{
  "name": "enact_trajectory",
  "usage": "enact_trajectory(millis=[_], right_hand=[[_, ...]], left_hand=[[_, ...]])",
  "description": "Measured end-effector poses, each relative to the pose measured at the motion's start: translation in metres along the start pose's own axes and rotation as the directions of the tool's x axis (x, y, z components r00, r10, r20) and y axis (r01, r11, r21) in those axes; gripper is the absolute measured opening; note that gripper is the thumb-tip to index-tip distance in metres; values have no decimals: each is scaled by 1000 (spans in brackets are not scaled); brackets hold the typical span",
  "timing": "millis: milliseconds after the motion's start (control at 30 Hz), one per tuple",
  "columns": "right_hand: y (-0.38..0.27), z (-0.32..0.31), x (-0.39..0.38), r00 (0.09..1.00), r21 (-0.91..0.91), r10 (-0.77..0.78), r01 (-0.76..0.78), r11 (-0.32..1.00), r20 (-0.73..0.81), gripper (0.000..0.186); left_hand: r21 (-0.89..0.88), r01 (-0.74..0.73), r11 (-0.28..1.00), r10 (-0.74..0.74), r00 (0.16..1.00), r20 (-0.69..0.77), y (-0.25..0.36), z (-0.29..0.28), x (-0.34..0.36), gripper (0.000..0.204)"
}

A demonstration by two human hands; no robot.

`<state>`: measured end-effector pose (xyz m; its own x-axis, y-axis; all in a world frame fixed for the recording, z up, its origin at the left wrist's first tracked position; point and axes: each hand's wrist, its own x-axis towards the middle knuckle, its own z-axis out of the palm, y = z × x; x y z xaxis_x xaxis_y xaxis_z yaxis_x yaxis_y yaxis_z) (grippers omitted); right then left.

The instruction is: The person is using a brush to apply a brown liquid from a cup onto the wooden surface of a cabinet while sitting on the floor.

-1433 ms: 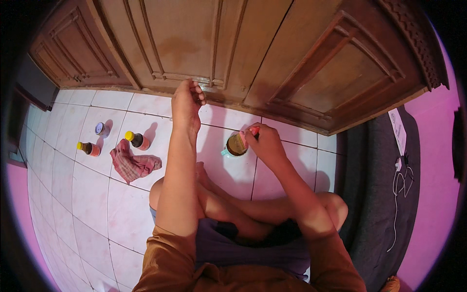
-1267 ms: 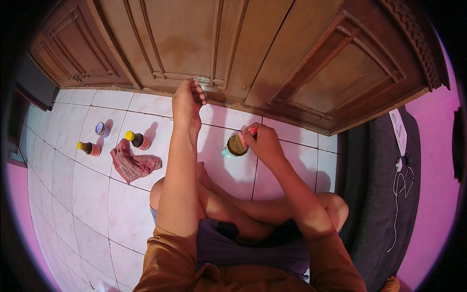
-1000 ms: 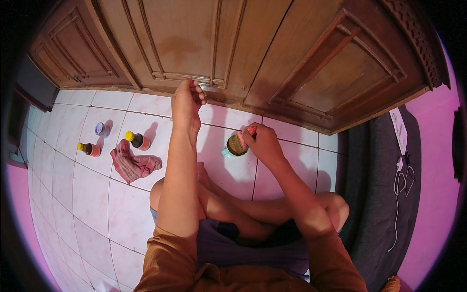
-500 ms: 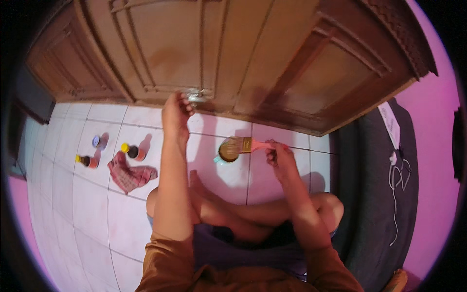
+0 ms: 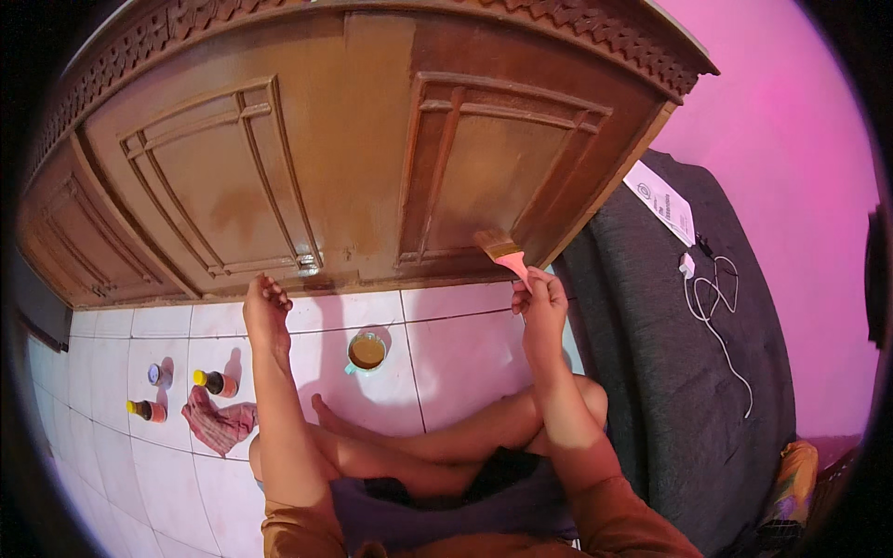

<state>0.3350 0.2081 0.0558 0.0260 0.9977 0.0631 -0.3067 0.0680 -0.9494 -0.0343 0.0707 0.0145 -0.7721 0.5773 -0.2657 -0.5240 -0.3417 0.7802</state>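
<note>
My right hand [image 5: 542,296] grips the pink handle of a paintbrush [image 5: 508,258]. The brush's bristles meet the lower part of the right panel on a brown wooden cabinet [image 5: 363,186], whose surface looks wet and shiny in places. In front of the cabinet's lower edge hovers my left hand [image 5: 268,305], its fingers loosely curled and nothing visible in them. Between my two arms, a light-coloured cup [image 5: 352,368] of brown liquid [image 5: 367,352] stands on the tiled floor.
To the left are two yellow-capped bottles [image 5: 216,382] [image 5: 147,410], a small round container [image 5: 160,375] and a crumpled reddish cloth [image 5: 218,422]. A dark cushioned seat [image 5: 642,372] at right bears a printed sheet [image 5: 660,203] and a white cable [image 5: 712,321]. My crossed legs lie below the cup.
The paintbrush has gone from over the cup up to the cabinet's right panel in my right hand. My view has shifted, showing more of the cabinet top. My left hand stays curled.
</note>
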Motion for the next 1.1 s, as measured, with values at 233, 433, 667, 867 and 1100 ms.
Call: enact_trajectory(millis=[233,433,667,867,1100], right_hand=[[-50,43,32,998,-98,-52,48,994,-37,21],[-117,81,27,960,-53,-281,282,958,19,26],[-14,52,25,918,-143,-394,385,912,-41,21],[72,21,-3,985,23,-116,120,992,-129,19],[77,10,13,988,-55,-15,7,998,-151,19]], left_hand=[[34,24,999,-24,1000,-2,-6,0,3,21],[52,9,999,-9,1000,-2,-3,-9,4,20],[51,17,999,-18,1000,20,-7,-2,2,19],[39,21,999,-21,1000,6,-4,-4,1,20],[27,29,999,-30,999,19,-8,-6,5,21]])
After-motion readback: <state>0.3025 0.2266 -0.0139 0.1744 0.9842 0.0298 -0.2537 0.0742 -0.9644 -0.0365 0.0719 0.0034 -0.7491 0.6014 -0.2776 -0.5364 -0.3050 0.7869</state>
